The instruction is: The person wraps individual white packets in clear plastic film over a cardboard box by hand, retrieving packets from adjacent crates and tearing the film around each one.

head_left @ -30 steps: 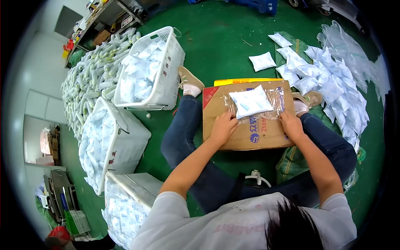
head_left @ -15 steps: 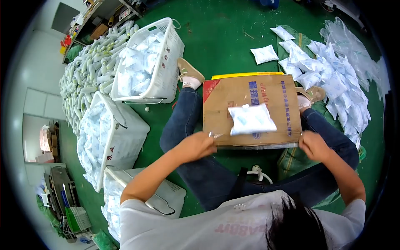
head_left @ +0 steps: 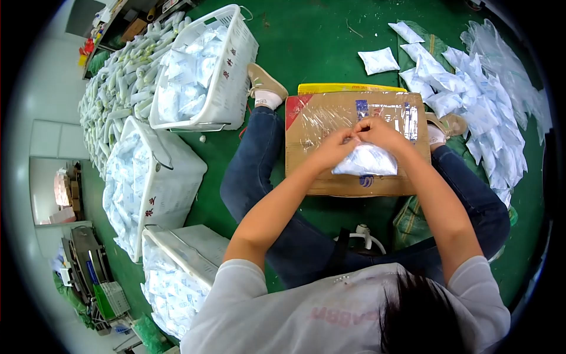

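My left hand (head_left: 337, 147) and my right hand (head_left: 380, 133) meet over the middle of a cardboard box (head_left: 306, 180). Their fingers are closed in a pinch at the far edge of a white packet (head_left: 368, 161), which lies on the box. Clear plastic film (head_left: 318, 133) glints across the box top around the hands, and both appear to grip it at the packet. The exact fold between the fingertips is hidden.
White baskets (head_left: 242, 62) filled with white packets stand to the left. Behind them is a pile of pale, wrapped long vegetables (head_left: 127, 88). More packets (head_left: 466, 97) lie heaped on the floor at right, beside crumpled clear plastic (head_left: 501, 65). A yellow edge (head_left: 354, 88) shows behind the box.
Both hands have moved from the box's near corners inward and away from me, meeting at the packet. Shiny film now shows over the box top, and the packet's near side looks bunched.
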### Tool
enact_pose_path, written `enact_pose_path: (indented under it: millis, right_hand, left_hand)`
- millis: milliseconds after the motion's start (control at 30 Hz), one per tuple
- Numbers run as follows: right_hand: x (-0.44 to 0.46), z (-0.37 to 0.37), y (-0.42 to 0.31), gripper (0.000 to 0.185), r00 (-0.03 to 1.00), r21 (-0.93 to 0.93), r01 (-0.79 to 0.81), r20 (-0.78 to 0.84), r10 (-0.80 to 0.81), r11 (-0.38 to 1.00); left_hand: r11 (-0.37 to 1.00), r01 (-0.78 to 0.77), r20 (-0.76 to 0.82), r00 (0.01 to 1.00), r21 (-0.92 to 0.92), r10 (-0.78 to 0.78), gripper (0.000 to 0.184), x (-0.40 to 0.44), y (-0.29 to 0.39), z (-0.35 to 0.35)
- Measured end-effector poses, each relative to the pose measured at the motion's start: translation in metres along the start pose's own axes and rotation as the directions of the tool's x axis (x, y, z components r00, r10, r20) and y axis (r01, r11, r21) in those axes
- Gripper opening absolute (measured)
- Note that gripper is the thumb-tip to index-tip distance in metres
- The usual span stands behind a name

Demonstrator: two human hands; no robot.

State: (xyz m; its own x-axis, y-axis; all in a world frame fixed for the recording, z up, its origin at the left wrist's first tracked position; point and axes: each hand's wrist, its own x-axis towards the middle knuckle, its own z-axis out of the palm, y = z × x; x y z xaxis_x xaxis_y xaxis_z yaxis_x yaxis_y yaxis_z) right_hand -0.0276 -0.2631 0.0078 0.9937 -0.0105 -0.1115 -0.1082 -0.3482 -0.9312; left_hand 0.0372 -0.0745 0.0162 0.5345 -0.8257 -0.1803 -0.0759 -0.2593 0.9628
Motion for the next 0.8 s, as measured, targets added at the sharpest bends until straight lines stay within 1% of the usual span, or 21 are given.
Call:
enact_pose_path:
  millis: [33,67,100,167,200,233,267,300,333,367,433,500,533,567,600,633,667,700,733,767,800]
  right_hand:
    - [-0.004,0.004,-0.011,0.009,0.998,-0.159,-0.065,-0.026,0.062,0.985]
    - [-0.008,0.006,-0.02,0.009,0.992,-0.316,-0.126,-0.061,0.113,0.94]
    - [-0.02,0.019,-0.016,0.011,0.982,-0.508,-0.084,-0.19,-0.017,0.857]
    - [-0.045,0.023,-0.033,0.023,0.871,-0.153,-0.182,-0.484,0.087,0.971]
    - [-0.059,0.02,-0.026,0.03,0.827,0.159,-0.118,-0.531,0.186,0.98]
    - [-0.074,0.013,-0.015,0.037,0.788,0.449,-0.026,-0.54,0.294,0.893]
    - [-0.095,0.01,-0.011,0.042,0.859,0.097,0.053,-0.512,0.004,0.994]
    - [-0.12,0.003,-0.014,0.048,0.892,-0.252,0.175,-0.37,-0.262,0.952]
    - [-0.138,-0.001,-0.022,0.054,0.875,-0.542,0.325,-0.138,-0.464,0.775]
    - [-0.148,-0.001,-0.032,0.066,0.895,-0.642,0.426,0.193,-0.402,0.638]
    - [-0.146,0.01,-0.052,0.077,0.924,-0.779,0.374,0.27,-0.27,0.503]
    - [-0.132,0.007,-0.048,0.079,0.926,-0.792,0.371,0.278,-0.256,0.484]
    - [-0.121,0.004,-0.05,0.08,0.926,-0.798,0.372,0.282,-0.253,0.474]
    - [-0.113,0.0,-0.055,0.081,0.928,-0.794,0.371,0.298,-0.224,0.482]
    - [-0.105,-0.004,-0.067,0.082,0.931,-0.789,0.366,0.311,-0.193,0.493]
    - [-0.098,-0.009,-0.074,0.082,0.934,-0.786,0.356,0.32,-0.16,0.506]
    - [-0.09,-0.017,-0.067,0.08,0.935,-0.694,0.352,0.287,-0.206,0.628]
    - [-0.079,-0.033,-0.09,0.071,0.95,-0.605,0.235,0.31,-0.047,0.76]
    - [-0.063,-0.046,-0.081,0.067,0.926,-0.34,0.1,0.375,0.038,0.935]
    - [-0.048,-0.058,-0.073,0.064,0.882,-0.049,-0.076,0.463,0.09,0.996]
    - [-0.039,-0.067,-0.084,0.065,0.754,0.145,-0.401,0.613,0.236,0.905]
  left_hand:
    - [0.997,-0.027,-0.013,1.0,0.067,0.028,0.024,-0.001,-0.001,0.006]
    - [0.94,-0.24,-0.032,0.966,0.241,0.255,0.027,-0.001,0.0,0.008]
    - [0.9,-0.216,-0.041,0.968,0.378,0.249,0.027,-0.002,0.005,0.014]
    - [0.876,-0.275,-0.091,0.938,0.396,0.335,0.027,-0.014,0.011,0.019]
    - [0.885,-0.269,-0.09,0.941,0.38,0.325,0.027,-0.013,0.01,0.019]
    - [0.894,-0.263,-0.093,0.944,0.363,0.316,0.027,-0.012,0.007,0.018]
    - [0.904,-0.253,-0.1,0.948,0.343,0.303,0.027,-0.012,0.005,0.018]
    - [0.906,-0.236,-0.092,0.954,0.35,0.284,0.027,-0.012,0.004,0.019]
    - [0.908,-0.219,-0.084,0.961,0.358,0.265,0.027,-0.01,0.005,0.019]
    - [0.907,-0.205,-0.071,0.966,0.368,0.247,0.027,-0.008,0.005,0.019]
    - [0.93,-0.11,-0.063,0.988,0.349,0.141,0.023,-0.002,0.001,0.022]
    - [0.946,-0.025,-0.065,0.997,0.323,0.048,0.022,0.004,0.0,0.024]
    - [0.96,0.099,0.071,0.99,0.263,-0.121,0.027,0.005,0.008,0.016]
    - [0.995,0.092,0.012,0.996,0.028,-0.093,0.033,0.0,0.011,0.011]
    - [0.976,0.069,-0.047,0.996,-0.207,-0.08,0.04,-0.006,0.011,0.006]
    - [0.903,0.028,-0.104,0.991,-0.429,-0.08,0.047,-0.012,0.012,0.003]
    - [0.93,-0.051,-0.129,0.992,-0.364,0.004,0.05,-0.019,0.013,-0.004]
    - [0.945,-0.135,-0.145,0.985,-0.297,0.095,0.054,-0.029,0.013,-0.011]
    - [0.948,-0.217,-0.155,0.971,-0.232,0.184,0.058,-0.041,0.013,-0.014]
    - [0.94,-0.297,-0.161,0.949,-0.168,0.271,0.063,-0.05,0.013,-0.012]
    - [0.956,-0.166,-0.062,0.986,-0.241,0.155,0.071,-0.056,0.025,-0.004]
